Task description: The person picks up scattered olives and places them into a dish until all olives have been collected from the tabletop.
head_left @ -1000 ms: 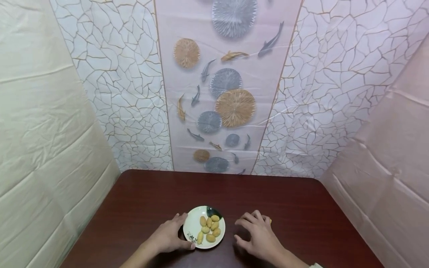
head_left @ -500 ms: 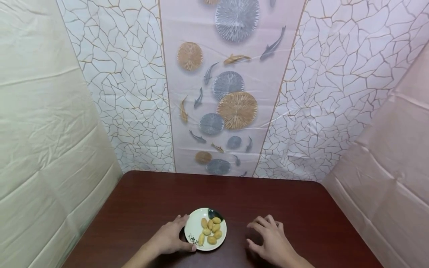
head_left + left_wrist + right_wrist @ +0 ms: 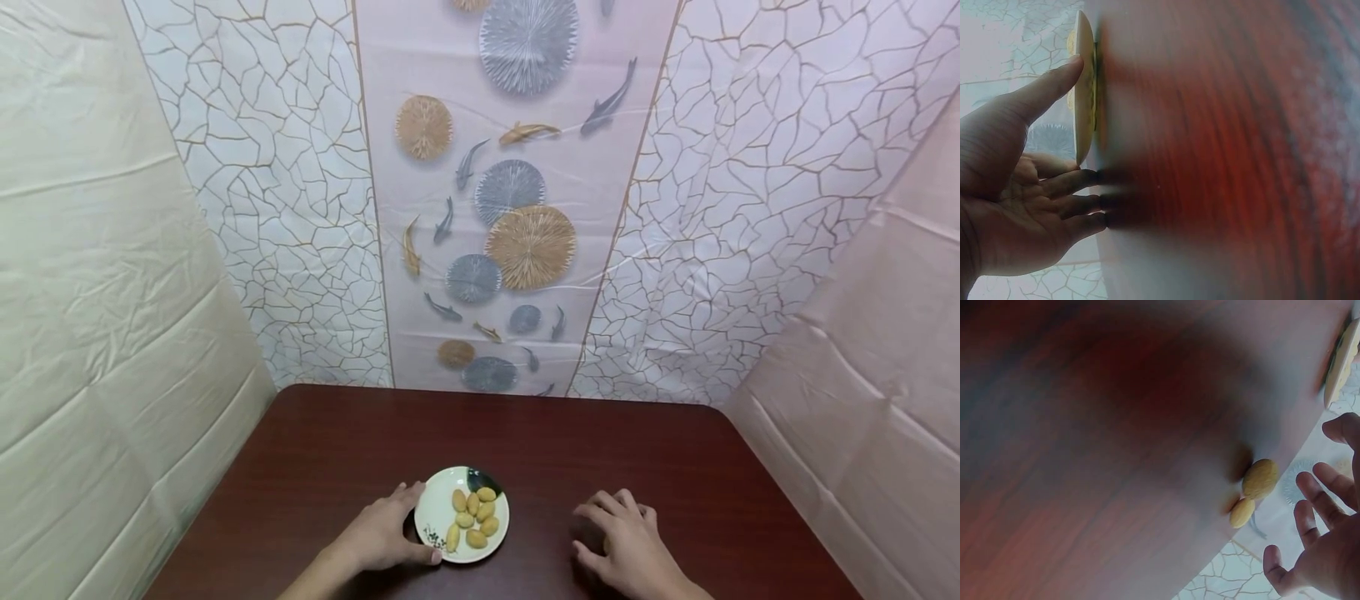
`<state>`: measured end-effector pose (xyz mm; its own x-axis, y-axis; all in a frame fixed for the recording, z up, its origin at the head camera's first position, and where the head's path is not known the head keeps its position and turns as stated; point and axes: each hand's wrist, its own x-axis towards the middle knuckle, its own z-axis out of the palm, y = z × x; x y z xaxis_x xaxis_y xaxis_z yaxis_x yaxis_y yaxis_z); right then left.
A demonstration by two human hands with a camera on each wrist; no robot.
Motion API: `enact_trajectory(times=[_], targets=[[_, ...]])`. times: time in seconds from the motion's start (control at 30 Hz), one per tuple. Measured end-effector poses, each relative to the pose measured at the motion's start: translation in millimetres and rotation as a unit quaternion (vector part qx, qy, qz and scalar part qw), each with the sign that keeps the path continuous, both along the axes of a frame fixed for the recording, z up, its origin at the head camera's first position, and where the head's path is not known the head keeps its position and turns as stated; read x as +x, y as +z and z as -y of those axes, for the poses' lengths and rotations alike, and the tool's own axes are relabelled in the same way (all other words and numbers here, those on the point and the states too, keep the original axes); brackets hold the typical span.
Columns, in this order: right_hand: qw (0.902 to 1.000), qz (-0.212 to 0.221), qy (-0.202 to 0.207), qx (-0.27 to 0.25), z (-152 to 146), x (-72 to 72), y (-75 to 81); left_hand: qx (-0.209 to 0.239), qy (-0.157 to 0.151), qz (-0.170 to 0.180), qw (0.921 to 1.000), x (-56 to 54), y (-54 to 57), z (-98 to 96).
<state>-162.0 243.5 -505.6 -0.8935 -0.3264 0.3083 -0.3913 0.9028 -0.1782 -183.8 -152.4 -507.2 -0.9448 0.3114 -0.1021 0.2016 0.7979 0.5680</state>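
Observation:
A round white plate (image 3: 435, 502) with a dark green patch and a small dark sprig print holds several small yellow-brown oval fruits (image 3: 465, 520). My left hand (image 3: 381, 533) holds the plate at its left side, with thumb and fingertips against the rim, as the left wrist view (image 3: 1029, 156) also shows. To the right of the plate, my right hand (image 3: 626, 542) hovers low over the table with fingers spread and loosely bent. Two loose oval fruits, a larger one (image 3: 1260, 479) and a smaller one (image 3: 1242, 513), lie on the table by its fingers, apart from them. In the head view this hand mostly hides them.
The dark red-brown wooden table (image 3: 480, 425) reaches back to a patterned cloth wall (image 3: 487, 200). Plain cream cloth (image 3: 127, 275) hangs on the left side, and more cloth (image 3: 862, 358) on the right.
My right hand has moved to the right, away from the plate. A yellow bit seen past its fingers earlier is covered now. The left hand has stayed at the plate.

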Motion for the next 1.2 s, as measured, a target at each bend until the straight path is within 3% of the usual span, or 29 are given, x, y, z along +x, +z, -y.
enact_trajectory(times=[0.23,0.53,0.93,1.2], targets=[[0.9989,0.042,-0.020,-0.011,-10.0,4.0,0.0,0.008,-0.016,-0.021,0.9996,1.8,0.2,0.7],[0.9969,0.070,-0.036,-0.002,-23.8,2.6,-5.7,0.007,-0.012,-0.019,0.9997,0.9,-1.4,2.0],[0.9971,0.065,-0.041,-0.004,-34.1,4.4,-10.3,0.005,-0.009,-0.017,0.9998,0.4,-1.8,2.1],[0.9945,0.089,-0.053,-0.018,-36.6,2.2,-14.2,0.007,-0.010,-0.016,0.9998,0.8,-2.0,1.9]])
